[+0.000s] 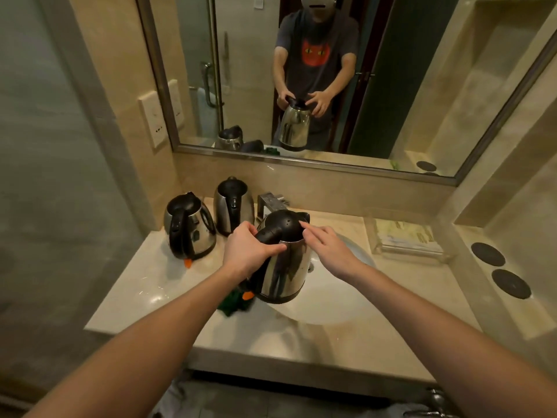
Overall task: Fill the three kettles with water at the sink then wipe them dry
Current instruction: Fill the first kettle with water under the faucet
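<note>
Kettle (283, 260) held above the sink (331, 297), steel body upright, black lid (281, 226) on top, tap (271, 202) just behind it. Left hand (247, 251) closed around the black handle, thumb pressed along the steel rim. Right hand (327, 247) spread, fingertips (306, 229) touching the right edge of the lid, as if about to lift it or press it shut; impossible to tell which. No water seen running from the tap.

Two more kettles on the counter (135, 291), far left of the sink: left kettle (190, 226) standing nearer the wall socket (153, 122), middle kettle (232, 205) just beside it, close to the tap. Both lids down. An orange tag showing at the foot of the left one. Impossible to tell whether either holds water, or whether their sides are wet.

Green cloth (233, 303) lying crumpled on the counter at the near left rim of the sink, partly hidden under the held kettle, not in either hand.

Judged from this: filling stage, at most one kettle in progress. No sign of wiping begun, since the cloth lies untouched. Left to do, as far as can be shown: fill whichever kettles are empty, then dry all three with the cloth.
</note>
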### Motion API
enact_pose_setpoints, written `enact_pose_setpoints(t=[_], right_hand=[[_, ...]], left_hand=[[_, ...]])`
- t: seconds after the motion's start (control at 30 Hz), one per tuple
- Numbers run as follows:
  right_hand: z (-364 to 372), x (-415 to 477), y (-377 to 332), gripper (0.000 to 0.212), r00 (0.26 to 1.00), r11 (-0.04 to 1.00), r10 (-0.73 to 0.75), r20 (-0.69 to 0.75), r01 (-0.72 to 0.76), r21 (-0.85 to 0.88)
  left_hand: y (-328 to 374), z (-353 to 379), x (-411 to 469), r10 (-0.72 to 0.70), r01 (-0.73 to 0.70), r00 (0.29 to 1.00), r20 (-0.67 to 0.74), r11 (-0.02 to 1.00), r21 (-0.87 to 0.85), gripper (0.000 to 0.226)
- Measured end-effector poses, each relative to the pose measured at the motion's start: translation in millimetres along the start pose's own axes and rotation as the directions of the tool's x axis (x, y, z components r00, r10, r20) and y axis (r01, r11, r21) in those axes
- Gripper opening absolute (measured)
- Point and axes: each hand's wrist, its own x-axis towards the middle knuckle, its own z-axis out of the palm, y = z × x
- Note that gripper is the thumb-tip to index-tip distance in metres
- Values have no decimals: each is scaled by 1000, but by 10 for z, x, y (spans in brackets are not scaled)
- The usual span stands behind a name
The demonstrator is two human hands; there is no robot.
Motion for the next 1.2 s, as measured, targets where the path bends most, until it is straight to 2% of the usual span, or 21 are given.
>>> enact_pose_setpoints(t=[0.23,0.4,0.5,0.57,0.8,1.03,1.13,1.2], right_hand=[[-276,162,444,54,997,994,-32,74,39,-98],[-323,195,561,64,994,1000,-27,109,26,17],[-329,199,579,61,994,994,-7,108,-4,105],[-326,189,590,54,996,990,0,91,-13,141],[-348,152,588,49,999,990,-39,-20,41,138],[-493,153,371,83,981,987,-162,-106,163,3],[-518,185,363,83,971,978,-204,-124,198,-60],[-530,197,385,73,965,976,-216,-151,208,-66]], left_hand=[[187,398,30,-54,55,998,-14,997,46,63],[239,501,46,-64,64,998,-12,996,69,63],[276,520,79,-58,57,998,5,996,68,62],[305,522,109,-44,43,999,18,996,75,59],[344,522,207,-9,5,998,65,998,68,58],[346,526,300,1,-6,996,92,999,46,54],[322,520,340,0,-4,994,106,999,42,55],[308,511,367,0,-4,993,118,999,35,54]])
